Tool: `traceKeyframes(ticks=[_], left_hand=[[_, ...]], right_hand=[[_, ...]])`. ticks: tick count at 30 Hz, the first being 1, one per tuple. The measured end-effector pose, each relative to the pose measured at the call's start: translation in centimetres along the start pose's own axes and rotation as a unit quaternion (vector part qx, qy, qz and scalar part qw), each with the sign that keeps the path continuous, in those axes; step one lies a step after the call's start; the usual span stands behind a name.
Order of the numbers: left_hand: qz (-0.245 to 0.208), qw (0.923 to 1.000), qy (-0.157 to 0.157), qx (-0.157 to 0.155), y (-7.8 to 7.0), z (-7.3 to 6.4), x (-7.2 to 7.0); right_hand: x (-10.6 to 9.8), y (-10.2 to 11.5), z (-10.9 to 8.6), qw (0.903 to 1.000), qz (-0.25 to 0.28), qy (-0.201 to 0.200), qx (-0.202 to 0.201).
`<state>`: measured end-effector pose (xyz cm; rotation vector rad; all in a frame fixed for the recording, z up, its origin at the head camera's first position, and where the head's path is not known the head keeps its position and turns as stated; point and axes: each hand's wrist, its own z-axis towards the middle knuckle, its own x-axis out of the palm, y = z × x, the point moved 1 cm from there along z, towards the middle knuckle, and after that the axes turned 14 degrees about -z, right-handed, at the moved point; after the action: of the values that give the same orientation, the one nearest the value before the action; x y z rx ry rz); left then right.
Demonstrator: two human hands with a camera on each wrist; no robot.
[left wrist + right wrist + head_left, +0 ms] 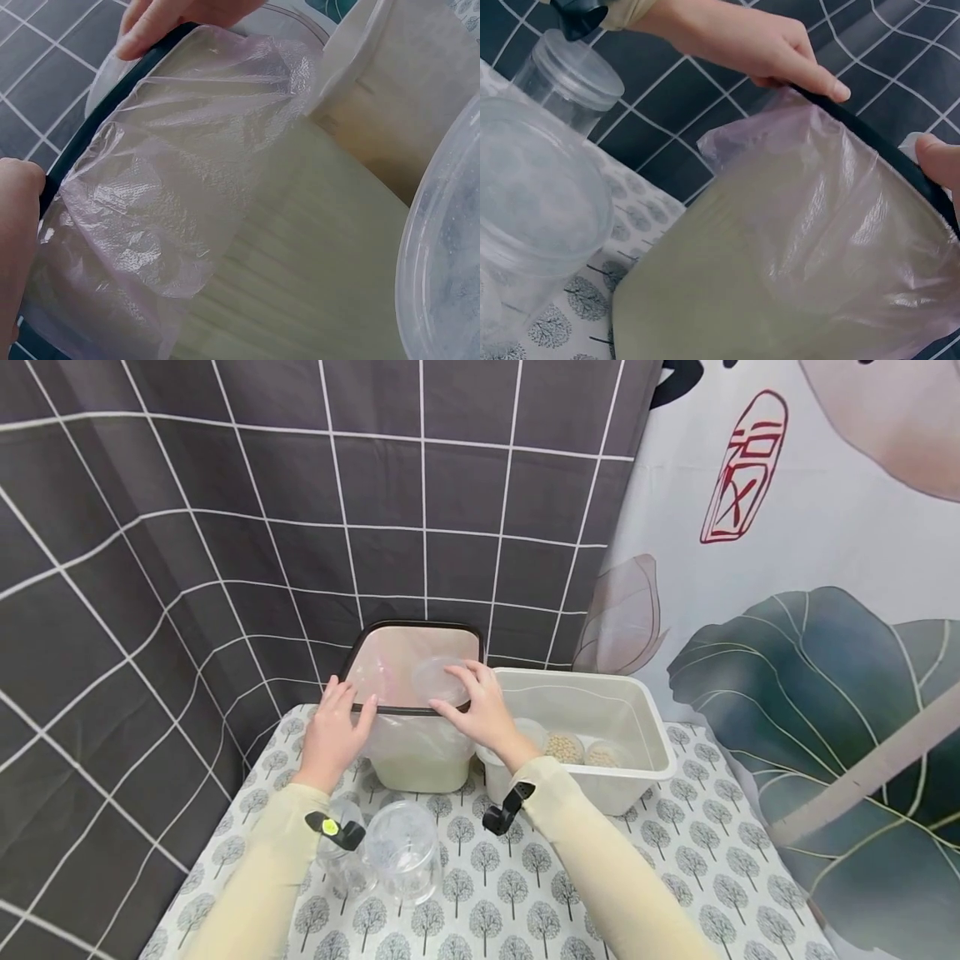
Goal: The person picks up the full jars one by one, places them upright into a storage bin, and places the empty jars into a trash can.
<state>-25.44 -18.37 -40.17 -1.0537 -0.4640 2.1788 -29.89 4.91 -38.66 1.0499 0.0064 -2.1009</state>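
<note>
A bin [420, 768] with a black rim and a thin pinkish plastic bag lining it stands against the checked cloth. My left hand [335, 735] grips the bin's near left corner, thumb along the front and fingers at the side. Over the right part of the bin's mouth, my right hand [480, 706] pinches a translucent round lid-like disc [437, 678] between thumb and fingers. The disc's edge [109, 79] shows past the rim in the left wrist view. The bag [832, 217] folds loosely over the rim and hangs down the outside.
Right of the bin, a white tub [652, 727] holds round clear containers, two with beige beans [564, 747]. Two clear lidded jars, the larger jar [405, 852] and the smaller jar [570, 79], stand in front on the tree-print tablecloth [487, 877].
</note>
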Motion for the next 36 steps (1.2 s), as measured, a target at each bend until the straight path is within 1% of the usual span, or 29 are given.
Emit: traceKeyframes(ticks=[4, 7, 10, 13, 17, 21, 27, 31, 36], left_hand=[[-0.004, 1.0000, 0.000, -0.001, 0.1, -0.1, 0.0], [-0.008, 1.0000, -0.004, 0.002, 0.1, -0.1, 0.0], [-0.014, 0.9999, -0.009, 0.005, 0.1, -0.1, 0.0], [-0.018, 0.9997, -0.012, 0.007, 0.1, -0.1, 0.0], [-0.025, 0.9996, -0.015, 0.005, 0.2, 0.0, -0.1], [-0.027, 0.9995, -0.015, -0.002, 0.2, 0.1, -0.3], [-0.025, 0.9995, -0.015, -0.009, 0.3, 0.1, -0.3], [-0.032, 0.9993, -0.016, -0.014, 0.3, 0.0, -0.1], [-0.039, 0.9988, -0.003, -0.028, 0.3, -0.2, -0.1]], right_hand=[[0.1, -0.2, -0.4, 0.9996, -0.007, 0.022, 0.016], [0.1, -0.1, -0.7, 0.9997, -0.002, 0.020, 0.015], [0.0, -0.1, -0.8, 1.0000, -0.002, 0.003, 0.000], [-0.2, 0.0, -0.8, 0.9996, 0.000, -0.022, -0.014], [-0.6, 0.0, -0.8, 0.9984, 0.011, -0.051, -0.022], [-0.9, 0.1, -0.8, 0.9979, 0.014, -0.058, -0.024], [-1.2, 0.7, -1.5, 0.9973, 0.022, -0.065, -0.029], [-1.6, 1.2, -2.0, 0.9946, 0.029, -0.086, -0.051], [-2.1, 1.7, -2.8, 0.9879, 0.031, -0.119, -0.095]])
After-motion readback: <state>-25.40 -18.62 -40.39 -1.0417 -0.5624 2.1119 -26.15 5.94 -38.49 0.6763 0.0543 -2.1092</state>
